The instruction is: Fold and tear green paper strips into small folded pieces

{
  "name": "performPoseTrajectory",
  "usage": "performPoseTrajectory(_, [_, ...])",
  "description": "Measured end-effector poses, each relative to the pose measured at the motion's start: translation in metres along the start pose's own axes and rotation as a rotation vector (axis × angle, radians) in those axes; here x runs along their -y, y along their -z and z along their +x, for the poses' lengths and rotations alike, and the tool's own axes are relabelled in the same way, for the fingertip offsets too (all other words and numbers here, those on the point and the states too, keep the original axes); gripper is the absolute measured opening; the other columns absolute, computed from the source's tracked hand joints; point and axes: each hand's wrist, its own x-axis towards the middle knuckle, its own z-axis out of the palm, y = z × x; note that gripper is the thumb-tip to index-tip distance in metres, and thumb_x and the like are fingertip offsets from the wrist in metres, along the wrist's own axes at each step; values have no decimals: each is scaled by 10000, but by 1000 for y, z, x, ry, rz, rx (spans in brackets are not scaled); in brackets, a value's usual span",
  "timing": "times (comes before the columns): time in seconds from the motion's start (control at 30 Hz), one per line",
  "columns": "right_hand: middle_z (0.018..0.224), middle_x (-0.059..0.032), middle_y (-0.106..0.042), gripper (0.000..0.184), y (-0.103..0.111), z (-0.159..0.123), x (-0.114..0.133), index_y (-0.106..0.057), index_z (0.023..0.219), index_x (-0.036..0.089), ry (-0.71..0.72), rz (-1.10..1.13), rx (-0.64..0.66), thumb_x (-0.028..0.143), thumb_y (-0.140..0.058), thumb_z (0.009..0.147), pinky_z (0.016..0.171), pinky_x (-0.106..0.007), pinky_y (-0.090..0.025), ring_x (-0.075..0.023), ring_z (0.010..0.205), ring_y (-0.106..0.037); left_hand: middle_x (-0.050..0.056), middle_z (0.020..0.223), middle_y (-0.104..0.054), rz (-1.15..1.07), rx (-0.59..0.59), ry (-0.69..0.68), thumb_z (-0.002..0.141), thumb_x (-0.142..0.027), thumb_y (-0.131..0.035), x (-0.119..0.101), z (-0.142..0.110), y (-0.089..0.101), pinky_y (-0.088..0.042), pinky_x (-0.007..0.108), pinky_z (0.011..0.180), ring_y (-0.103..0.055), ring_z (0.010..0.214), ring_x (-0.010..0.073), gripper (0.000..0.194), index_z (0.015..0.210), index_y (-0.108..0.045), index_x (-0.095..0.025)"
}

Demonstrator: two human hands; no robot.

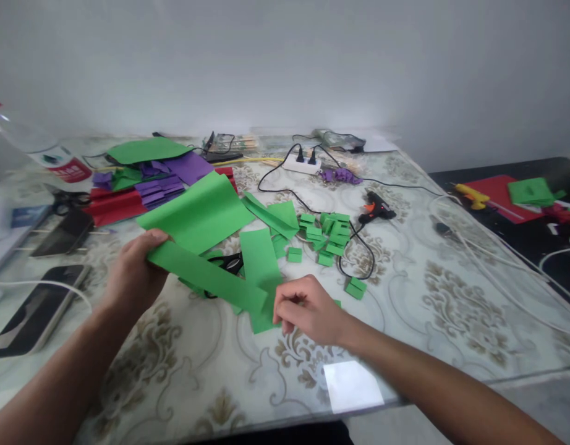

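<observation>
My left hand (139,269) is closed on one end of a long green paper strip (211,278), which slants down to the right above the table. My right hand (310,309) has its fingers curled together near the strip's free end. Its fingertips meet the edge of a second green strip (259,253) in view; whether they pinch anything is hidden. Black-handled scissors (232,264) lie partly under the held strip. A large green sheet (196,213) rests behind the left hand. Several small folded green pieces (329,235) are heaped beyond the right hand.
A black glue gun (376,209) lies right of the heap, its cable looping nearby. At the back stands a white power strip (302,164) with two plugs. Two phones (39,309) and a plastic bottle (48,151) are at left. A yellow glue gun (473,194) lies far right.
</observation>
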Motion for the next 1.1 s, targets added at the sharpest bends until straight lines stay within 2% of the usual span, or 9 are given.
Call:
performPoseTrajectory(0.1, [502, 4, -617, 185, -2, 1, -1, -659, 625, 160, 13, 21, -32, 179, -555, 777, 463, -202, -417, -125, 474, -585, -51, 566, -523, -61, 51, 32, 783, -199, -649, 2, 2, 0, -441, 180, 513, -457, 525, 92, 159, 659, -552, -179])
performPoseTrajectory(0.23, [630, -16, -687, 129, -6, 3, -1, -703, 743, 163, 91, -27, -139, 187, -614, 833, 554, -228, -470, -137, 582, -627, -14, 522, -575, -38, 286, 142, 772, -287, -763, 7, -9, -5, -479, 226, 434, -529, 457, 122, 228, 652, -633, -144])
performPoseTrajectory(0.37, [855, -44, -730, 39, -8, 4, -3, -706, 891, 195, 328, -248, -234, 224, -708, 865, 751, -295, -529, -186, 816, -678, 16, 573, -667, -17, 473, 193, 805, -374, -842, 13, -22, -9, -524, 223, 433, -633, 484, 157, 287, 765, -676, -144])
performPoseTrajectory(0.47, [1048, -77, -718, 211, -10, 3, -9, -652, 995, 215, 469, -376, -227, 268, -791, 846, 923, -376, -522, -238, 1013, -671, 24, 587, -701, -7, 551, 207, 859, -414, -829, 19, -25, -10, -527, 201, 420, -663, 488, 160, 302, 828, -671, -158])
performPoseTrajectory(0.6, [1228, -104, -680, 345, -12, 4, -17, -568, 1037, 239, 472, -456, -181, 267, -839, 825, 1004, -411, -502, -265, 1153, -650, 37, 606, -714, 17, 601, 218, 921, -406, -779, 26, -26, -11, -552, 193, 448, -683, 510, 154, 278, 860, -688, -151])
performPoseTrajectory(0.8, [1152, -67, -715, 283, -13, 5, -20, -575, 1042, 246, 468, -471, -198, 182, -779, 857, 952, -365, -521, -238, 1093, -696, 44, 639, -723, -32, 568, 247, 906, -372, -801, 27, -28, -13, -576, 188, 481, -710, 553, 159, 254, 868, -700, -142])
performPoseTrajectory(0.97, [1182, -80, -711, 345, -12, 5, -20, -589, 1122, 244, 445, -521, -190, 206, -799, 850, 956, -387, -525, -257, 1115, -694, 70, 660, -745, -85, 532, 276, 884, -361, -817, 23, -28, -14, -589, 192, 493, -718, 555, 166, 260, 856, -681, -142])
performPoseTrajectory(1.1, [1151, -72, -721, 277, -10, 5, -19, -602, 1113, 245, 424, -510, -216, 193, -746, 882, 939, -380, -531, -250, 1087, -701, 58, 654, -728, -132, 510, 276, 880, -316, -813, 23, -27, -14, -608, 207, 509, -726, 570, 175, 219, 872, -688, -136])
